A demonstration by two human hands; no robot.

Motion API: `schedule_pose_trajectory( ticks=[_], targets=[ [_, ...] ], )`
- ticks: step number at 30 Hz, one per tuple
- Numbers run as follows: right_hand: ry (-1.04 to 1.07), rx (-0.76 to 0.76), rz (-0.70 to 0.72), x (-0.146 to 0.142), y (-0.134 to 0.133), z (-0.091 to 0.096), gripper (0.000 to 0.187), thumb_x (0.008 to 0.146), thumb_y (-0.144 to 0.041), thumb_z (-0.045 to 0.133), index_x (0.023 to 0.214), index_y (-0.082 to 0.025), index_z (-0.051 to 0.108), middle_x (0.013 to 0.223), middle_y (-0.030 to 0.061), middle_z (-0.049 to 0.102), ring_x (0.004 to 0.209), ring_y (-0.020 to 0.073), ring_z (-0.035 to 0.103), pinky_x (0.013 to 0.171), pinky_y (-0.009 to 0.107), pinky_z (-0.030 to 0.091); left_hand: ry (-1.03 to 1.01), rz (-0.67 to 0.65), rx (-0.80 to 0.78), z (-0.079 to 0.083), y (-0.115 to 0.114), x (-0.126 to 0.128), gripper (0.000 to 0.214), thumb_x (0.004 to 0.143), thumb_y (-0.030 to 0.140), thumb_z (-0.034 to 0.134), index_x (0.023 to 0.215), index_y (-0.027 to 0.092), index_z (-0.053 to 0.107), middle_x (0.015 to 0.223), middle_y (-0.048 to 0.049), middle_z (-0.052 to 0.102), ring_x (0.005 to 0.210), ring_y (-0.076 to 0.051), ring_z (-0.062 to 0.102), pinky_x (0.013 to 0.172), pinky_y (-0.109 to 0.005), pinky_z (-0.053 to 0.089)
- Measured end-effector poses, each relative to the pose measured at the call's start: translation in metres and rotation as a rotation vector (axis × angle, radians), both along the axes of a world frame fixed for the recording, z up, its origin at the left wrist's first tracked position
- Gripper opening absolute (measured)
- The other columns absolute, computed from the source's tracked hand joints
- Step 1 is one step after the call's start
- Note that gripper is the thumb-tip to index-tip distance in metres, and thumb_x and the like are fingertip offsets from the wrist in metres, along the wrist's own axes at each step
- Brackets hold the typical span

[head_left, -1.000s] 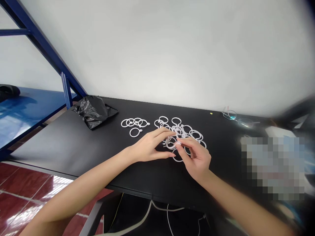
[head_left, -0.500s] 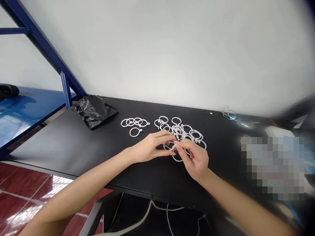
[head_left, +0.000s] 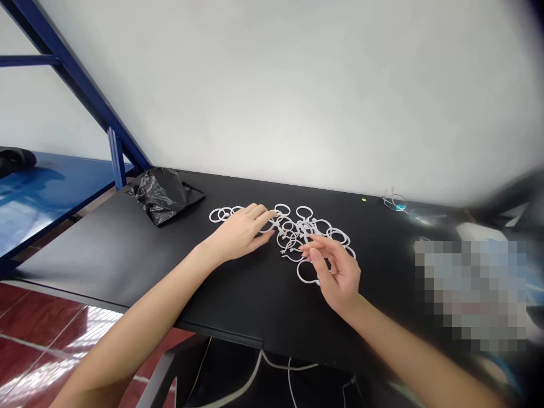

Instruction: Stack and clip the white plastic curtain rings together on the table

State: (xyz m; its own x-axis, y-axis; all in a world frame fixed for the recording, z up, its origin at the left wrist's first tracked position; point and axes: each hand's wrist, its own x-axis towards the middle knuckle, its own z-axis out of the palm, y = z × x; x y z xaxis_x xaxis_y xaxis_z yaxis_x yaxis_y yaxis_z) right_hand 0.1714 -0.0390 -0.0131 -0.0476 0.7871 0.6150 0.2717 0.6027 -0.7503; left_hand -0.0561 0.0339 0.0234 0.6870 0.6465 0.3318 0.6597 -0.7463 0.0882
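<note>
My left hand is between the ring pile and the smaller group, its fingers and thumb curved round a white plastic ring, partly hidden by the fingers. My right hand hovers at the near side of the pile, fingers loosely bent and thumb apart, with nothing seen in it. Several white rings with small clasps lie in an overlapping pile; some at its near left stand unclasped. A single ring lies beside my right hand. Left of the pile is a short row of overlapping rings, partly covered by my left hand.
A crumpled black plastic bag lies at the back left of the black table. Eyeglasses and a blurred-out item are on the right. Blue metal framing rises at left; cables hang below the table edge.
My left hand has moved left and slightly away from me, with a ring, from the pile toward the row. The right hand's pinch has opened; it stays near the pile.
</note>
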Motion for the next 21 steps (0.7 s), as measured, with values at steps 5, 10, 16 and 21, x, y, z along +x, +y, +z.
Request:
schedule_pose_trajectory(
  ticks=[5, 10, 16, 21],
  targets=[
    [-0.002, 0.028, -0.022, -0.002, 0.001, 0.000, 0.028, 0.091, -0.009, 0.058, 0.114, -0.024, 0.065, 0.090, 0.0025, 0.073, 0.078, 0.0156, 0.072, 0.071, 0.029, 0.062, 0.178, 0.218, -0.026, -0.004, 0.013, -0.020, 0.026, 0.096, 0.023, 0.047, 0.118, 0.013, 0.057, 0.111, -0.0121, 0.060, 0.099, -0.026, 0.057, 0.087, -0.040, 0.051],
    [-0.019, 0.040, -0.038, -0.003, 0.001, -0.001, 0.026, 0.089, -0.007, 0.059, 0.108, -0.023, 0.066, 0.090, 0.0028, 0.073, 0.074, 0.0150, 0.071, 0.069, 0.030, 0.061, 0.255, 0.339, -0.048, -0.012, 0.022, -0.034, 0.029, 0.098, 0.025, 0.047, 0.122, 0.013, 0.057, 0.110, -0.0128, 0.061, 0.101, -0.026, 0.056, 0.089, -0.038, 0.049],
    [-0.016, 0.037, -0.014, -0.002, 0.003, -0.001, 0.026, 0.089, -0.006, 0.058, 0.106, -0.023, 0.067, 0.090, 0.0029, 0.073, 0.073, 0.0151, 0.069, 0.067, 0.030, 0.060, 0.301, 0.391, -0.090, -0.013, 0.025, -0.041, 0.031, 0.098, 0.029, 0.046, 0.122, 0.012, 0.058, 0.108, -0.0134, 0.061, 0.104, -0.028, 0.056, 0.090, -0.038, 0.048],
    [-0.015, 0.049, -0.009, -0.002, 0.003, 0.000, 0.027, 0.089, -0.004, 0.057, 0.105, -0.023, 0.067, 0.088, 0.0021, 0.072, 0.072, 0.0141, 0.069, 0.067, 0.029, 0.059, 0.231, 0.386, -0.043, -0.009, 0.022, -0.035, 0.033, 0.099, 0.031, 0.044, 0.119, 0.011, 0.059, 0.110, -0.0148, 0.062, 0.103, -0.030, 0.057, 0.089, -0.042, 0.049]
  ],
)
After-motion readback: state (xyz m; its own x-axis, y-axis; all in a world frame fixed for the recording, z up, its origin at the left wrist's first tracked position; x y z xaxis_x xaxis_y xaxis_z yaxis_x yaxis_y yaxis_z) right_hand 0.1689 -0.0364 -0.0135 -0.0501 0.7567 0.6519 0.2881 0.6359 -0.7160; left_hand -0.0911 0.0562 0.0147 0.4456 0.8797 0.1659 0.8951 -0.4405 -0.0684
